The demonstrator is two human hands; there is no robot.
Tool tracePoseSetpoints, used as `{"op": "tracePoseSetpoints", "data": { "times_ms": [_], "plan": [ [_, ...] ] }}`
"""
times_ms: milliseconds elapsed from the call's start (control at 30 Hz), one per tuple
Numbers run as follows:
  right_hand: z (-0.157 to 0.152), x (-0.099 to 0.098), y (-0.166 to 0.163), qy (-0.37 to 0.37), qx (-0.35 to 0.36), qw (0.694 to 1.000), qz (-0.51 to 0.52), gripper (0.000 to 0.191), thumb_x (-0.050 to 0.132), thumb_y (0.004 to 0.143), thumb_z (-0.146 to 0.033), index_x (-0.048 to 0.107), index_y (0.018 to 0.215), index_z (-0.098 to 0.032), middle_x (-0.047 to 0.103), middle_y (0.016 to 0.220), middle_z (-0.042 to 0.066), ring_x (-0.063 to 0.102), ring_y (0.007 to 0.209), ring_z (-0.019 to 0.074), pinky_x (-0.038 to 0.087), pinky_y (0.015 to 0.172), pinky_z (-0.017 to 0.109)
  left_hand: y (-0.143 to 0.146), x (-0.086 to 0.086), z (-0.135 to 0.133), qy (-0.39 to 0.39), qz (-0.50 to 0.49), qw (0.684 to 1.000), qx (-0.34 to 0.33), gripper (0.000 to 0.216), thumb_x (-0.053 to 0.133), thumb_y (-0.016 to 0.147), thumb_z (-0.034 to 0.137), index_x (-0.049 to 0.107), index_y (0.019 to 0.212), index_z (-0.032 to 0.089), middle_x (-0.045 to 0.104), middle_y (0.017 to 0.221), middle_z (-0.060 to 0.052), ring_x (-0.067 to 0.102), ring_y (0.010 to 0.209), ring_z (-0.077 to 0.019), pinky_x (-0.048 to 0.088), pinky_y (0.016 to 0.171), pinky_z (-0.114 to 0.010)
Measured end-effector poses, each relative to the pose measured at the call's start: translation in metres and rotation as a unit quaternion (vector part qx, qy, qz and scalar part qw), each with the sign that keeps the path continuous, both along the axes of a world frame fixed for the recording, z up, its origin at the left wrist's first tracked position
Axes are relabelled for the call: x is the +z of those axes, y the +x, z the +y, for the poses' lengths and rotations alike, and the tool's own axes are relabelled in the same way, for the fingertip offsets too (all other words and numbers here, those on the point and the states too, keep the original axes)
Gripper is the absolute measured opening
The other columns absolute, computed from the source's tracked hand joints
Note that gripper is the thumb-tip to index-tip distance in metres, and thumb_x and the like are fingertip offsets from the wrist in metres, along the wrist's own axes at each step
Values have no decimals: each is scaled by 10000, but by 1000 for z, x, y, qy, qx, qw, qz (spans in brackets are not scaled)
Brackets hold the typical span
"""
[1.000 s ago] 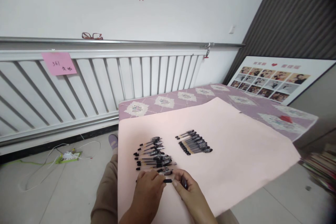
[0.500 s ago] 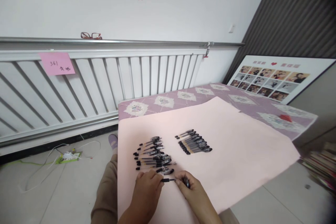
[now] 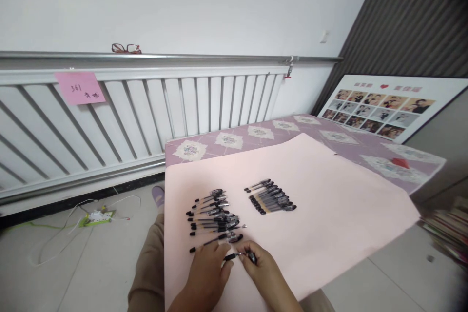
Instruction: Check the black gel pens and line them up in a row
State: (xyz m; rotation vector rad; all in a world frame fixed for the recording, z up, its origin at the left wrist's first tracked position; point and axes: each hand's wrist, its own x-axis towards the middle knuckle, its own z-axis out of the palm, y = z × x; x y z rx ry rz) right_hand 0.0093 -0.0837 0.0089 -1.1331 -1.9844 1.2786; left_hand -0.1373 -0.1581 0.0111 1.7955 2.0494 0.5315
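My left hand (image 3: 206,273) and my right hand (image 3: 261,268) meet at the near edge of a pink paper sheet (image 3: 329,214). Between their fingertips they pinch a small black pen (image 3: 234,255), the left at its black end, the right at its tip end. Just beyond my hands lies a loose heap of black pens (image 3: 214,214). A tidier row of black pens (image 3: 272,197) lies further right on the sheet.
The pink sheet covers a table with a purple patterned cloth (image 3: 234,141). A white slatted radiator (image 3: 146,107) with a pink note (image 3: 79,87) and red glasses (image 3: 126,48) stands behind. A photo board (image 3: 383,107) leans at right. Cables and a power strip (image 3: 97,215) lie on the floor.
My hands have drawn slightly closer to me with the pen held between them. The view has shifted a little; the pen piles have not moved.
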Motion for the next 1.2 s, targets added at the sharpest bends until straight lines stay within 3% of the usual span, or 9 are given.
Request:
{"op": "tracePoseSetpoints", "data": {
  "times_ms": [233,433,633,867,1200],
  "plan": [
    [-2,0,-5,-21,22,999,38,212,498,725,-174,666,853,-191,699,888,43,618,810,190,451,765,272,1,-2,4,-6,-54,998,-24,297,475,818,220,566,1084,318,601,1035,2,559,914,-172,415,806,-273],
    [-4,-1,-5,-20,24,998,48,180,522,728,-179,673,825,-193,701,861,36,620,804,192,455,762,280,3,-5,6,40,-112,993,-26,296,442,812,149,588,1020,300,614,986,28,542,922,-138,400,828,-249],
    [2,-5,0,-8,10,1000,25,149,517,752,-227,655,795,-193,684,809,26,611,783,185,459,744,272,1,-10,7,17,-32,999,10,153,451,812,182,594,785,229,611,830,17,556,801,-143,388,724,-248],
    [12,-26,2,113,-21,993,-38,155,504,715,-161,649,744,-209,652,769,27,602,756,180,458,730,274,-1,-12,9,11,40,999,25,132,447,816,181,572,809,223,576,892,3,523,844,-153,379,729,-253],
    [12,-18,-12,183,24,972,-148,205,453,739,-99,623,764,-210,639,807,44,596,779,186,458,727,278,2,-19,23,0,121,993,-2,154,442,854,185,594,864,205,574,926,-34,491,919,-200,377,789,-316]
  ]
}}
